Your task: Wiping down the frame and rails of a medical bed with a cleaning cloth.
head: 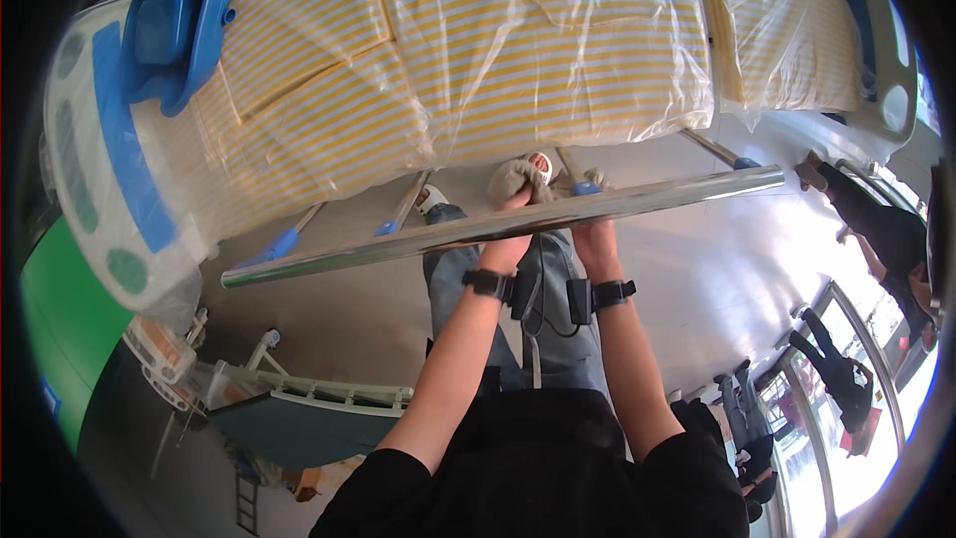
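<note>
A grey-brown cloth (511,178) is bunched in my left hand (517,202), which reaches under the shiny metal side rail (657,198) of a bed. The rail crosses in front of that wrist. Past the same rail, my right hand (595,243) reaches up beside a rail post (569,163) with a blue plastic joint (585,187). Its fingers are hidden by the rail, and a bit of similar cloth (600,178) shows just beyond them. Beyond the rail lies a yellow-and-white striped mattress (553,75) under clear plastic.
A blue plastic basin with a spout (175,30) rests by the bed's white-and-blue end board (112,142). Behind at left stands a dark green cot (306,426) with a pale frame. Several people (836,381) are at the right, near glass doors (859,329).
</note>
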